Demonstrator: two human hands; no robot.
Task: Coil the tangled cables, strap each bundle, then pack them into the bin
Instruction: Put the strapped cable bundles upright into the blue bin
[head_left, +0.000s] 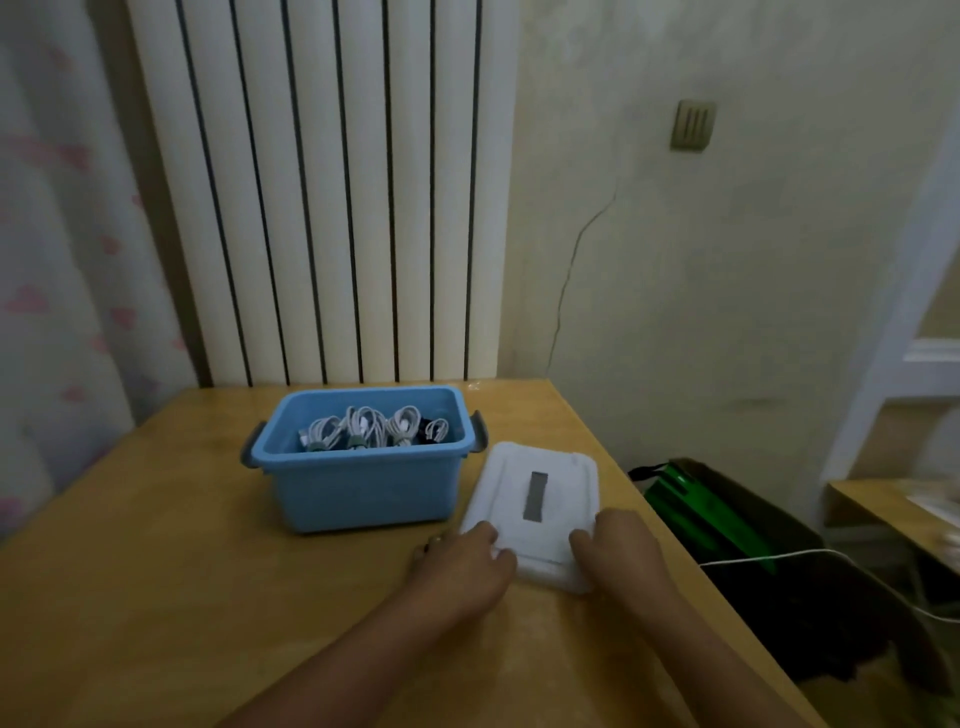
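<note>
- Blue rectangular plastic bin (363, 486) w/ grey latches, on smooth wooden worktop (156, 571); coiled white cables (363, 426) inside.
- Flat white plastic lid (540, 512) just right of bin.
- Left hand (465, 569) & right hand (621, 551) grip lid's near edge.

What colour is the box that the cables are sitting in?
Light blue, with grey latches at its ends; the bin shows clearly in the head view.

1 view only, from a head-worn wide-angle camera. It looks forward and down across a table (156, 597) toward a radiator (322, 197) and wall (727, 260). Both hands enter from the bottom edge, close to the lens: left hand (462, 569), right hand (623, 556). The bin (358, 488) sits mid-frame, farther off. Straight lines bow toward the frame edges.
</note>
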